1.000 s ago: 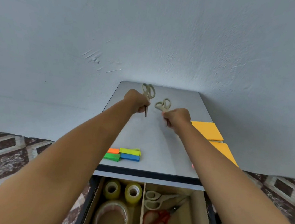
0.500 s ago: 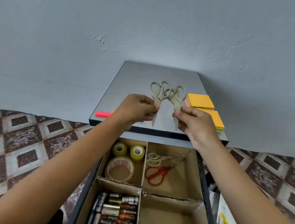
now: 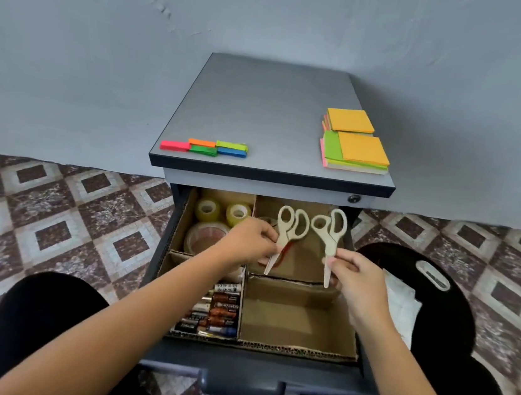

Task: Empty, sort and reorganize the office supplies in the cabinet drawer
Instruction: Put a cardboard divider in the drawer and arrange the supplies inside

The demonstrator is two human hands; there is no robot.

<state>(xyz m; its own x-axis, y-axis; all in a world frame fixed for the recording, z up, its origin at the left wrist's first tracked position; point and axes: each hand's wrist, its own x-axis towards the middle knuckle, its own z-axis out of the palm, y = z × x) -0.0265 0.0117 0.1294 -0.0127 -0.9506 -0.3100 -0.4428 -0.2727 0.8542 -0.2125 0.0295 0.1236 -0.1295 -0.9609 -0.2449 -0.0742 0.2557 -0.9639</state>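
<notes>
We see a grey cabinet (image 3: 273, 110) at centre frame, its open drawer (image 3: 232, 364) below. Over the drawer's upper right compartment, the left hand (image 3: 249, 240) pinches the left scissors (image 3: 291, 230) and the right hand (image 3: 353, 276) pinches the right scissors (image 3: 330, 235), both beige, handles toward the top of the frame

- Your left hand (image 3: 248, 242) covers the near side of the large tape roll (image 3: 197, 233) and part of the blades of the left scissors (image 3: 285, 237).
- Behind those scissors, only an unidentifiable red sliver (image 3: 284, 253) shows.
- Your right hand (image 3: 354, 281) hides part of the blades of the right scissors (image 3: 330, 242).
- Labels on the batteries (image 3: 220, 310) are too small to read.
- Both forearms run off the bottom edge.
</notes>
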